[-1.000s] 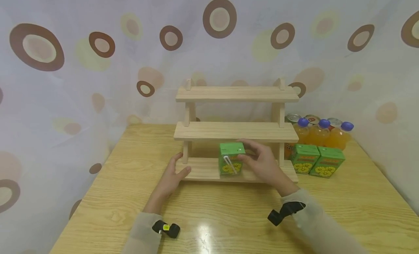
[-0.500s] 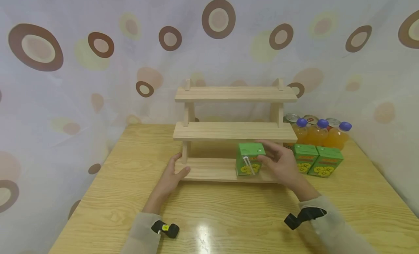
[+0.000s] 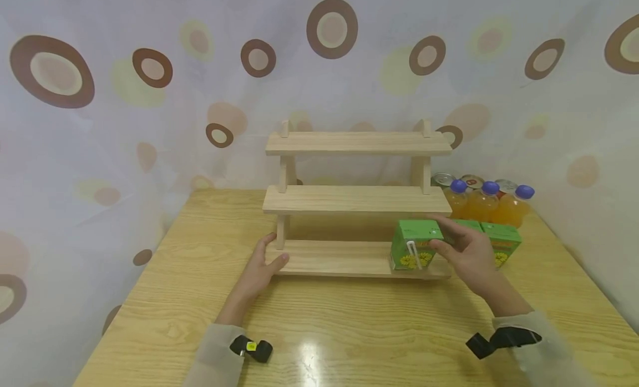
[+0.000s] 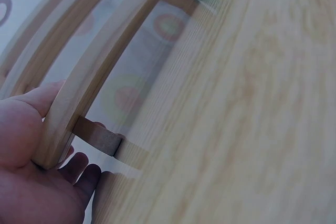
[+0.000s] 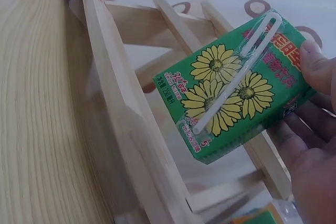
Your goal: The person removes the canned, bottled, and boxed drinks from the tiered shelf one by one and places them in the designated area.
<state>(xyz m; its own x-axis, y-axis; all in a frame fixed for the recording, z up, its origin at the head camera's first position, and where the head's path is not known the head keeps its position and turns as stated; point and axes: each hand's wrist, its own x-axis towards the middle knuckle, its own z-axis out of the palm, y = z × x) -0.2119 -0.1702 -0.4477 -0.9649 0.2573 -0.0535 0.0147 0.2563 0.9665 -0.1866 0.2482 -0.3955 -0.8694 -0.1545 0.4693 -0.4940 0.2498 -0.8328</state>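
Observation:
My right hand (image 3: 468, 256) grips a green drink carton (image 3: 416, 245) by its upper right side, thumb in front. Yellow flowers and a white straw show on the carton's face in the right wrist view. It stands upright at the right part of the lowest board of a three-tier wooden shelf (image 3: 331, 258), overlapping that board in the head view. At the board's left end my left hand (image 3: 260, 268) holds the shelf. Seen from the left wrist, the thumb lies over the board (image 4: 68, 106) and the fingers curl beneath it.
Right of the shelf stand two more green cartons (image 3: 505, 237), partly behind my right hand. Several orange drink bottles (image 3: 481, 203) with blue caps and several cans (image 3: 472, 181) are grouped behind them. A patterned curtain (image 3: 150, 220) hangs round the wooden table (image 3: 299, 320).
My right hand has carried the carton rightward along the lowest board, from near its middle to near its right end. The left hand keeps its place on the shelf.

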